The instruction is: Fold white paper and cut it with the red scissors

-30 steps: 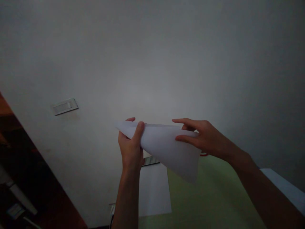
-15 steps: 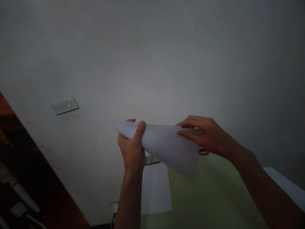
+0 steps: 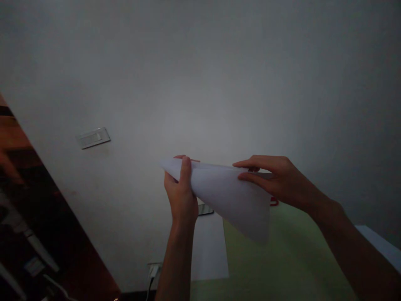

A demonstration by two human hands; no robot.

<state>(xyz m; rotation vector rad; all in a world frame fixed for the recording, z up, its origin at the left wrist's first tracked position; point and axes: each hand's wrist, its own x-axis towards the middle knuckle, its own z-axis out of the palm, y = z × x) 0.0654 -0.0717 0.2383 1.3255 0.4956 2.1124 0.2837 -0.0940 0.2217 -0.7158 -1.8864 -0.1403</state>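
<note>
I hold a white sheet of paper [image 3: 228, 196] folded into a long pointed shape, raised in front of a pale wall. My left hand [image 3: 181, 192] grips it near the narrow tip, thumb pressed on the near face and fingers wrapped behind. My right hand [image 3: 275, 179] pinches the upper edge at the wide end, fingers over the top. The paper's broad corner hangs down toward the green table [image 3: 282, 263].
A flat white sheet [image 3: 209, 251] lies on the green table by a dark flat object [image 3: 205, 210]. A red item [image 3: 274, 202] peeks out behind my right hand. A wall switch plate [image 3: 93, 138] sits at left, a socket with a plug [image 3: 154, 271] low down, and dark wooden furniture [image 3: 37, 225] at far left.
The view has shifted slightly, so hands and paper sit a little further right. My right fingers have closed down from spread onto the paper's upper edge. Both grips persist.
</note>
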